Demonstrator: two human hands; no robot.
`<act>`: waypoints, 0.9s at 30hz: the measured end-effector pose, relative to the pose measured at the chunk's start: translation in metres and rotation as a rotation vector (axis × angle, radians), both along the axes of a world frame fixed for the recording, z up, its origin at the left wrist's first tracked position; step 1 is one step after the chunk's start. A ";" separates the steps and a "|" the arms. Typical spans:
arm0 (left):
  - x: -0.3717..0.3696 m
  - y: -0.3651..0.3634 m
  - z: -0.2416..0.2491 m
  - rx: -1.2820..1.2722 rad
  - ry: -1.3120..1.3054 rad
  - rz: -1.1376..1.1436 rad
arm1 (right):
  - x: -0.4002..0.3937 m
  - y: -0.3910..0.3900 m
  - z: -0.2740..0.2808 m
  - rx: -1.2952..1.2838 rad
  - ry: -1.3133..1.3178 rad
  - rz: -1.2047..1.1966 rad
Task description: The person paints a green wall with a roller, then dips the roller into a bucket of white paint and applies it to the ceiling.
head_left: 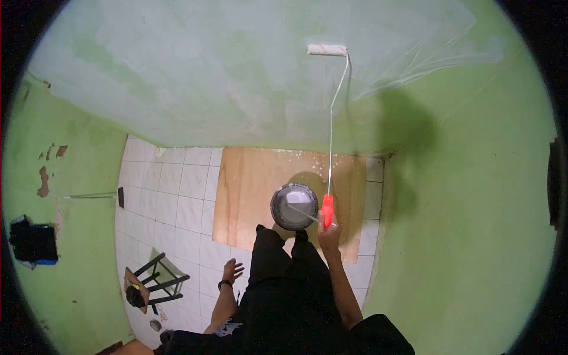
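My right hand (329, 234) is wrapped around the red-orange handle of a paint roller (328, 49). The roller's long wire frame reaches up to the wall (195, 65), and its white sleeve lies against the patchy white-over-green paint. Below the handle, a dark round bucket (275, 216) holds pale paint. A thin stick (305, 215) slants out of it toward my right hand, overlapping the fingers' edge in this view. Down at my left side, my left hand (233, 271) hangs with its fingers apart, holding nothing; a dark band circles the wrist.
Under the bucket lies a wooden board (242, 183) spotted with paint, over white floor tiles (177, 207). A dark-legged stool (137, 290) with items on its seat stands at left. A long-handled tool (94, 196) leans by the left wall, where dark cloth (32, 241) hangs.
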State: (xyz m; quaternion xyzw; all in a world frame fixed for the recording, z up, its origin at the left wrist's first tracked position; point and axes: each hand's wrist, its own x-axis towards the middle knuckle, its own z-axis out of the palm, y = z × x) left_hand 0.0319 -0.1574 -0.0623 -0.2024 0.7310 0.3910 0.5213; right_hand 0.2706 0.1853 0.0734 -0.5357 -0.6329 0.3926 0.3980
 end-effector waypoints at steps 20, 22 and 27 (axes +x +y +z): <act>0.010 -0.026 0.009 0.027 0.028 -0.032 | 0.031 -0.016 -0.125 -0.484 -0.128 -0.015; 0.011 -0.039 0.004 0.018 0.007 0.000 | 0.039 -0.022 -0.146 -0.678 -0.050 -0.061; 0.011 -0.056 -0.002 0.017 -0.032 0.003 | 0.050 -0.042 -0.141 -0.365 -0.114 0.014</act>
